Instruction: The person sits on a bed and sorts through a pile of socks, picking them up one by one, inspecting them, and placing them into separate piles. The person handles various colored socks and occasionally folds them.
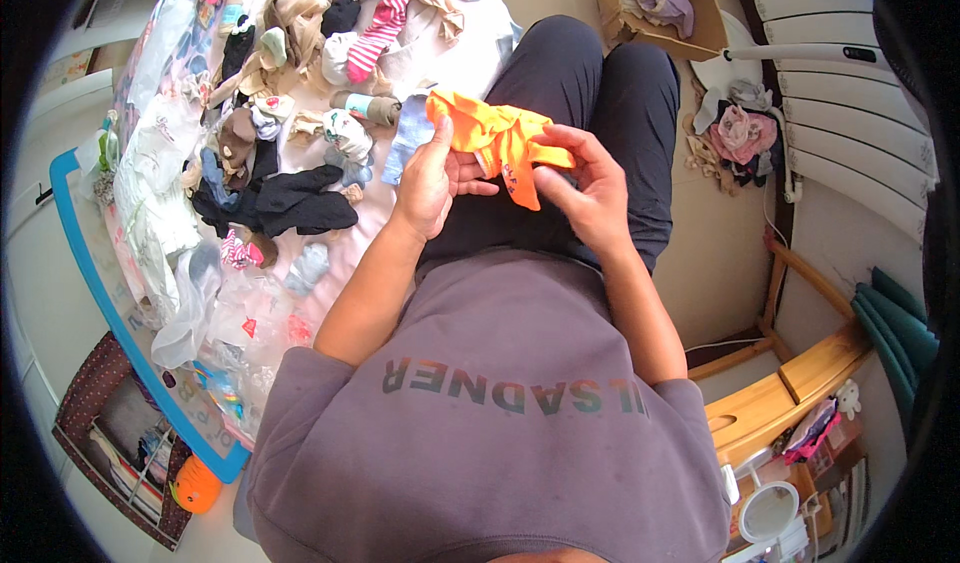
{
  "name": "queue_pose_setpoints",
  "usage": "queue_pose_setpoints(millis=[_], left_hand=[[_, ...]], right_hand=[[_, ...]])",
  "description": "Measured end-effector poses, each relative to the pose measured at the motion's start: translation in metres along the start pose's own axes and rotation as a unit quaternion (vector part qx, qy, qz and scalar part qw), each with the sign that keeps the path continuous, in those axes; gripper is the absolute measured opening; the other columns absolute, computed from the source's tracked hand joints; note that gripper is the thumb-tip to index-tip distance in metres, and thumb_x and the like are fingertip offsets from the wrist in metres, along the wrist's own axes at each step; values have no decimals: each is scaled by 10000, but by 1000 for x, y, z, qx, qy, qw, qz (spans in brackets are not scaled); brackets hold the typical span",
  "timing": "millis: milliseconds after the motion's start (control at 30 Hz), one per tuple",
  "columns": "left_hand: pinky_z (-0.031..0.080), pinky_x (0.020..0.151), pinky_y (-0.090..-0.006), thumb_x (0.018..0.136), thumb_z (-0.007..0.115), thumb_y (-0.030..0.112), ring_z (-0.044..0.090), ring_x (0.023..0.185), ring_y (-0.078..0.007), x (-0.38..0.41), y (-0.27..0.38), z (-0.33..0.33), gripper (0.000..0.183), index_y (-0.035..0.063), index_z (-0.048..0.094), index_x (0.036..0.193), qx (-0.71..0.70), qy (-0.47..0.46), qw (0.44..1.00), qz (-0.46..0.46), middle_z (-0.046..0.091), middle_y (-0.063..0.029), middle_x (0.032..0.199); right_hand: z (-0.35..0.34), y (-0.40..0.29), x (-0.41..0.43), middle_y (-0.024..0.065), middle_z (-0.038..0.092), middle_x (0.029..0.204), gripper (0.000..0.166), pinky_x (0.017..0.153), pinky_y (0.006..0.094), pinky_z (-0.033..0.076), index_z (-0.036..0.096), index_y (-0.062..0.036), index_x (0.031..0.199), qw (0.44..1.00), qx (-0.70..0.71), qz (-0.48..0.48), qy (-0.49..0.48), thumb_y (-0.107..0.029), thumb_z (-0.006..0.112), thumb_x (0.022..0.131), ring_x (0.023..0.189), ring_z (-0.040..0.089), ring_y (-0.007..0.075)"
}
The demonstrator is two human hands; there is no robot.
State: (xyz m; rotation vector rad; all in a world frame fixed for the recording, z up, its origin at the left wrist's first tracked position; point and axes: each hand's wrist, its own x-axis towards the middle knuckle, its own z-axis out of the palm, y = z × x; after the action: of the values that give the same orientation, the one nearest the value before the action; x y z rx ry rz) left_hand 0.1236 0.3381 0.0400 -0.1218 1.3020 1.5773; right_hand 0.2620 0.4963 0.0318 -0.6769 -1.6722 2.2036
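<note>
Above my lap, both hands hold a crumpled orange cloth garment with small dark print near its lower edge. My left hand has its thumb over the garment's left side, its palm turned up and its fingers beneath. On the other side, my right hand pinches a loose orange flap between thumb and fingers. A light blue cloth shows just behind my left thumb. Close by on the bed lie a rolled olive bundle with a paper band and a black garment.
Socks, including a red-striped sock, and stockings cover the bed. Clear plastic bags lie near the blue-edged bed rail. Right of my legs are a cardboard box with cloth inside, a clothes pile, a radiator and wooden furniture.
</note>
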Motion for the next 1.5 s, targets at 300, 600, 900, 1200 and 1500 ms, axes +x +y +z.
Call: queue_pose_setpoints(millis=[300,600,900,1200,1500], left_hand=[[603,776,-397,1005,308,626,669,1096,-269,-3,8,2,729,42,444,1418,-99,-116,988,-15,613,-158,1306],[623,662,-303,977,489,109,696,1001,-187,-4,0,7,376,-20,543,1325,3,-61,998,10,669,-136,1186],[516,611,-193,834,771,73,636,714,-40,1,-14,8,336,22,689,1155,168,-39,984,54,727,-12,966],[551,749,-255,741,741,12,711,860,-116,-3,-5,27,301,1,715,1040,310,-1,947,87,744,-99,983],[563,671,-382,853,630,5,718,778,-311,-6,-36,48,174,-38,638,1021,377,13,895,238,700,-187,869]], right_hand=[[-3,11,3,69,671,1036,331,826,259,540,602,13,1161,995,52,70,57,-36,737,863,930,659,122],[1,2,0,63,664,1003,186,764,259,567,608,8,1100,989,110,77,56,-2,651,920,855,664,116],[7,2,0,76,672,929,178,749,254,514,704,-19,983,992,-111,3,52,-5,729,807,841,651,126],[11,0,-1,125,700,1026,355,825,283,533,593,6,1140,999,-15,51,0,-50,744,823,972,675,158],[1,4,12,133,698,1054,429,874,297,531,561,20,1193,976,-214,17,34,6,650,774,926,689,184]])
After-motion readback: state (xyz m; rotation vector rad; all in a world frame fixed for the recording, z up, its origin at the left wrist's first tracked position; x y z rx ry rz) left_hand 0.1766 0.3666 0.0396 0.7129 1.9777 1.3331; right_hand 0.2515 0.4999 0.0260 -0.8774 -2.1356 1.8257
